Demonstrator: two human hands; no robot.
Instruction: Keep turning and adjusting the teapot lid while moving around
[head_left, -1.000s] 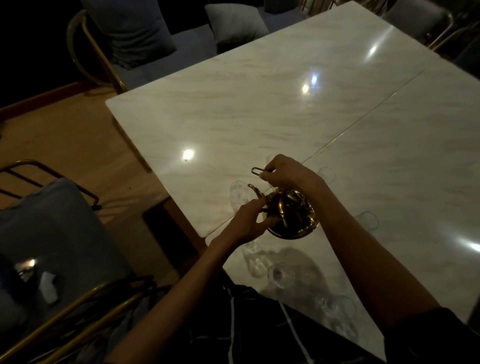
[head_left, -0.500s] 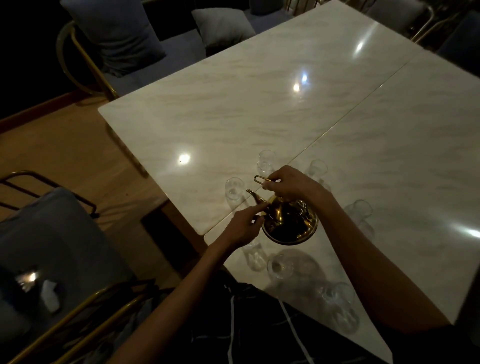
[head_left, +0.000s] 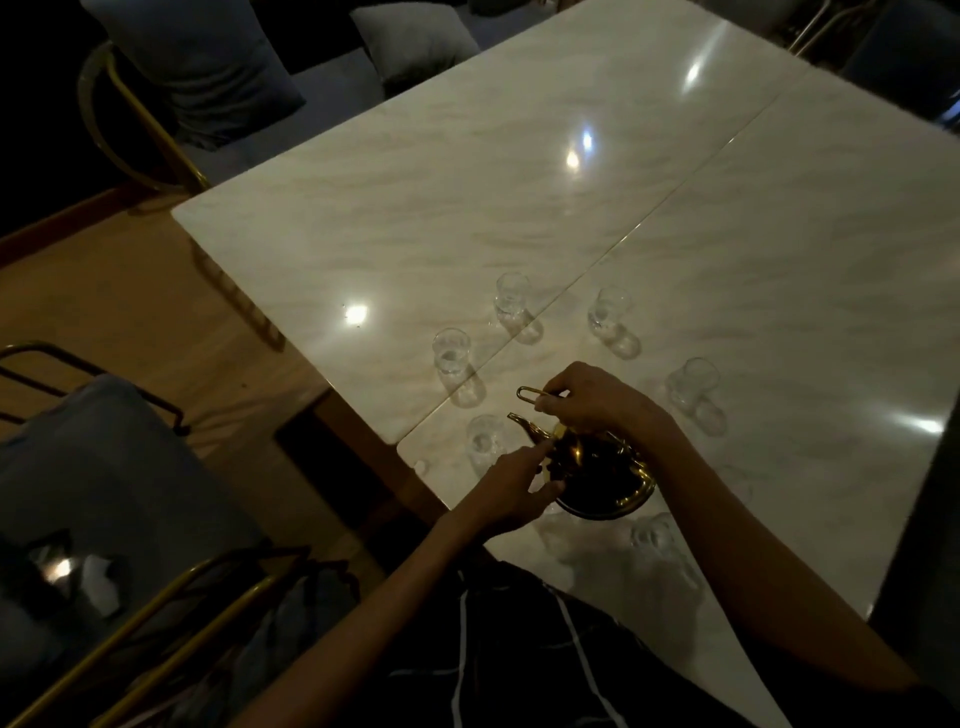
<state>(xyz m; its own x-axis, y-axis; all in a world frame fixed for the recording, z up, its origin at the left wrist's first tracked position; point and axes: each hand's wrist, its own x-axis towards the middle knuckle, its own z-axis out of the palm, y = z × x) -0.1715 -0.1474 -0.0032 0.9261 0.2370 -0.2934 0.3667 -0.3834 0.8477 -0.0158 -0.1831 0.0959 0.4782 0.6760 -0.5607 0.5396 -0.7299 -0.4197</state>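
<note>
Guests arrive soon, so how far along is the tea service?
Done: clear glass cups stand spread on the white marble table. In hand: right hand grips the shiny brass teapot's handle while left hand touches near its spout. Left: whether the cups hold anything cannot be told.

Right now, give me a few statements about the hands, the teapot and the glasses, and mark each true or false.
1. The right hand grips the brass teapot by its handle. True.
2. The left hand holds a glass. False: its fingers reach to the teapot near the spout.
3. The teapot lies on the wooden floor. False: it is over the marble table.
4. Several clear glasses, such as one, stand on the table around the teapot. True.
</note>
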